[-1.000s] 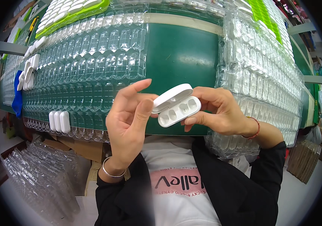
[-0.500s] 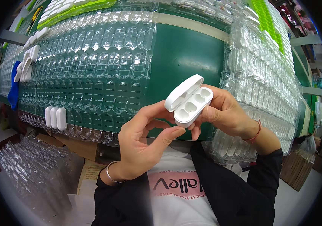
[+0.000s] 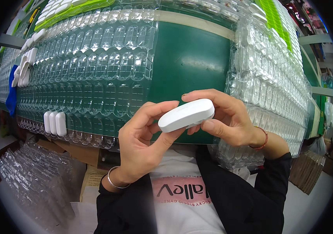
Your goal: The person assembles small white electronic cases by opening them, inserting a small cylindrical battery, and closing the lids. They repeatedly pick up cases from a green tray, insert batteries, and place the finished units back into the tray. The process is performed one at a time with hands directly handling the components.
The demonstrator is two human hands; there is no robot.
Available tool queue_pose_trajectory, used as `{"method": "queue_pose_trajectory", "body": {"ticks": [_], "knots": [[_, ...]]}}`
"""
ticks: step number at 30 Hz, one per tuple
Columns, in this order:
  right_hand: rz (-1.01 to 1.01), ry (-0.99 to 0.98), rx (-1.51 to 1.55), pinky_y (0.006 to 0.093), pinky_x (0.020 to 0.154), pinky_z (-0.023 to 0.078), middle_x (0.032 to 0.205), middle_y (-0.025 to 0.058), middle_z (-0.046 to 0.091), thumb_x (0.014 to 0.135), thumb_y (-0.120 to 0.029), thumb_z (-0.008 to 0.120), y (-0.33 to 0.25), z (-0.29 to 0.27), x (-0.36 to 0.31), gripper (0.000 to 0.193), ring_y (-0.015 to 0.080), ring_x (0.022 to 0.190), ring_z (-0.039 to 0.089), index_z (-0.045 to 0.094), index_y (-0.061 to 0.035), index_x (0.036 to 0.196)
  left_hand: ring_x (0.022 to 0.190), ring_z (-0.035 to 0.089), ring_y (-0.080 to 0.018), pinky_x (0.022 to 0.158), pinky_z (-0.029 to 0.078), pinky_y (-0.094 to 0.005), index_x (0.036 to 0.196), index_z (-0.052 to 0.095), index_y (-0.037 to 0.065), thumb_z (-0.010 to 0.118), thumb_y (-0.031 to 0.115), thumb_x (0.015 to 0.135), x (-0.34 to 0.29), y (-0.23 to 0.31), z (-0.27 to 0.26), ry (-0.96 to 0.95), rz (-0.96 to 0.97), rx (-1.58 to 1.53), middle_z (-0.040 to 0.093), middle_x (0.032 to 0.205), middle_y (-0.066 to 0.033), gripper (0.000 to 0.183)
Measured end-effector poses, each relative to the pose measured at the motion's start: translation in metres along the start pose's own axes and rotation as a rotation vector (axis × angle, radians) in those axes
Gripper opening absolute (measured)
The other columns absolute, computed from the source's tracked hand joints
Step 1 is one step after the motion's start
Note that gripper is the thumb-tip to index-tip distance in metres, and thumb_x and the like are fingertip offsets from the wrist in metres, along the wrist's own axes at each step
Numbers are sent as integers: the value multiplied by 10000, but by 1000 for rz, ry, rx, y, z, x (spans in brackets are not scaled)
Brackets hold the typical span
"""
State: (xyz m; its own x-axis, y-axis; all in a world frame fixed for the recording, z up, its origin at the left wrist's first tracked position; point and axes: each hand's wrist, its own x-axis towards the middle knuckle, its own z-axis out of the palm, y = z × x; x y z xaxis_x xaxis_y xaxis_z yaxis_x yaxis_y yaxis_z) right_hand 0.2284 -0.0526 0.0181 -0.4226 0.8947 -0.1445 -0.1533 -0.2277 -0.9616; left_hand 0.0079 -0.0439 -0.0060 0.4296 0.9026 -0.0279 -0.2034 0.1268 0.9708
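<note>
Over the worktop (image 3: 190, 66), near side, one white case (image 3: 186, 115)!
Left hand (image 3: 140, 138) and right hand (image 3: 232, 123), fingers clamped on its ends; clear trays (image 3: 96, 66) left and right.

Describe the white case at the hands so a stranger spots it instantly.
Find the green table and its bare strip between the clear trays. At the strip's near end, between the left hand and the right hand, is a rounded, oblong white case. Unlike the three white pieces lying side by side at near left, it is held in fingers.
</note>
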Motion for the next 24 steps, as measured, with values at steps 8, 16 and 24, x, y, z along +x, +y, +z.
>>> {"method": "queue_pose_trajectory", "body": {"ticks": [8,16,24], "knots": [[21,48,-96,304,819,556,1126,132,636,991,-94,548,6,0,-1,385,166,940,670,481,53,1341,980,643,-145,721,580,-261,1208,573,-42,672,68,926,7,3,0,-8,-168,66,638,1119,-99,318],[-85,97,-373,320,826,557,1065,141,682,860,72,562,10,-1,0,351,204,922,697,575,45,1210,973,664,-177,748,556,-284,1180,596,-3,695,76,886,7,-1,1,-36,-64,239,664,1070,-104,320],[-296,218,-650,349,793,540,996,188,688,754,92,589,17,1,1,375,340,914,697,619,24,1122,868,685,-283,765,536,-322,1095,580,-33,593,-125,761,14,-16,17,68,236,479,656,975,-165,348]]}}
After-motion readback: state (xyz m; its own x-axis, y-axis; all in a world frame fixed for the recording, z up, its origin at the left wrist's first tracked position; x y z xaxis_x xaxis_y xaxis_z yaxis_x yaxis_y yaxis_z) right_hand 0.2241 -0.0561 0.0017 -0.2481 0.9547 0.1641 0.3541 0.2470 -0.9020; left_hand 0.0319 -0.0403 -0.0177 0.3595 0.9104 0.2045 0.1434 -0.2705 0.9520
